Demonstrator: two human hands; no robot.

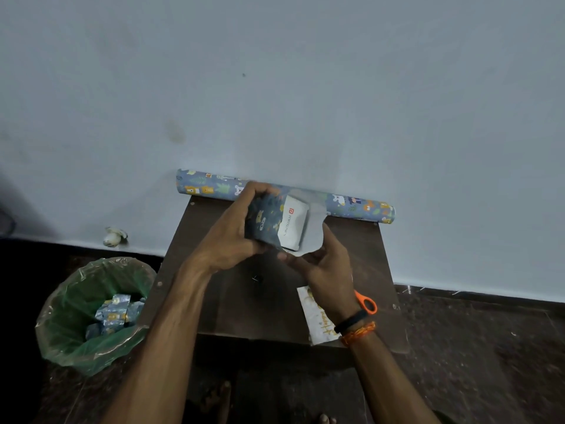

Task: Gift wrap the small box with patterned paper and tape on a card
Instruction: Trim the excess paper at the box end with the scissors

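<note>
While both hands grip the half-wrapped box, paper roll lies behind; card, scissors nearby.

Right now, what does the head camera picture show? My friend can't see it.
Two hands hold a small white box above a dark table, half wrapped in blue animal paper: left hand grips the wrapped side, right hand lifts the loose flap. A paper roll lies by the wall; a card and orange scissors sit nearby.
</note>
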